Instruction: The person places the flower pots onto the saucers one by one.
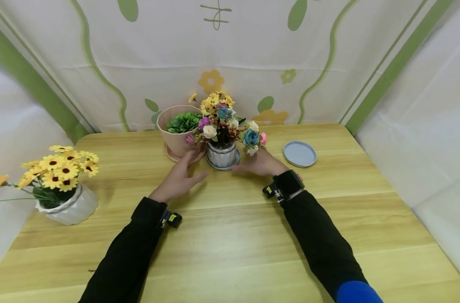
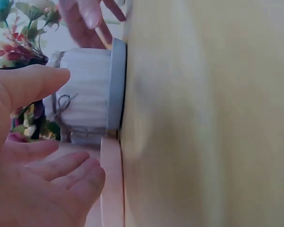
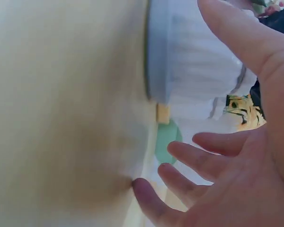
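A white pot tied with twine holds artificial roses in blue, cream and pink. It stands on a grey-blue saucer. On its left side is my left hand, fingers spread and thumb apart, close to the pink planter and its pink saucer. My right hand is to the right of the white pot, palm towards it and fingers extended. Both wrist views show a gap between thumb and pot. Yellow flowers rise behind the roses, from a second white pot largely hidden.
A loose grey-blue saucer lies to the right on the wooden table. At the left edge, yellow daisies grow from a white pot, tilted in view. Green leaves fill the pink planter. A patterned curtain hangs behind.
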A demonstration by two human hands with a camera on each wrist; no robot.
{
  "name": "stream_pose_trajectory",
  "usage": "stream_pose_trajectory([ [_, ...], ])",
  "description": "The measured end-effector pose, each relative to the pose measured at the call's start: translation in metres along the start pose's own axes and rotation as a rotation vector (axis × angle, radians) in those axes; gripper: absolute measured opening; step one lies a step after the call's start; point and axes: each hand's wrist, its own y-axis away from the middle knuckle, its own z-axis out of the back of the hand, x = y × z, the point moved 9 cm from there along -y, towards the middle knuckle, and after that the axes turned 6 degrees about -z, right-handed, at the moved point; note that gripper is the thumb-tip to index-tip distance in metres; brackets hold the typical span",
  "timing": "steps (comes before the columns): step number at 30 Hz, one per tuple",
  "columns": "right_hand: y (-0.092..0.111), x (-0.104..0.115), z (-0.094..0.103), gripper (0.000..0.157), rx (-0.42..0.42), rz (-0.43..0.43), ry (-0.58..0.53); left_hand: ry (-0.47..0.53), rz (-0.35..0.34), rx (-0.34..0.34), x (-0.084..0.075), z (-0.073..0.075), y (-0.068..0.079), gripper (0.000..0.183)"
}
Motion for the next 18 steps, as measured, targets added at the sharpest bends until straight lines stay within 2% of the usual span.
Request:
stream_pose_trajectory([
  [1, 0.005, -0.003, 0.002, 0.108, -0.003, 0.004, 0.036, -0.019, -0.008, -0.007, 0.000, 0.003, 0.006, 0.083],
  [3, 0.013, -0.011, 0.005, 0.086, -0.019, 0.016, 0.090, -0.047, -0.013, -0.022, -0.001, 0.009, 0.018, 0.080],
  [6, 0.025, -0.020, 0.011, 0.078, -0.031, 0.026, 0.122, -0.078, -0.003, -0.047, 0.000, 0.020, 0.036, 0.076],
  [8, 0.033, -0.028, 0.016, 0.081, -0.024, -0.015, 0.125, -0.103, 0.023, -0.056, 0.002, 0.029, 0.048, 0.074],
  [10, 0.041, -0.034, 0.023, 0.105, -0.007, -0.061, 0.121, -0.121, 0.053, -0.057, 0.004, 0.038, 0.061, 0.074],
  [14, 0.054, -0.049, 0.041, 0.113, -0.008, -0.150, 0.160, -0.179, 0.080, -0.081, 0.003, 0.057, 0.086, 0.071],
  [18, 0.063, -0.064, 0.064, 0.115, -0.053, -0.206, 0.173, -0.259, 0.058, -0.175, -0.001, 0.077, 0.108, 0.065],
])
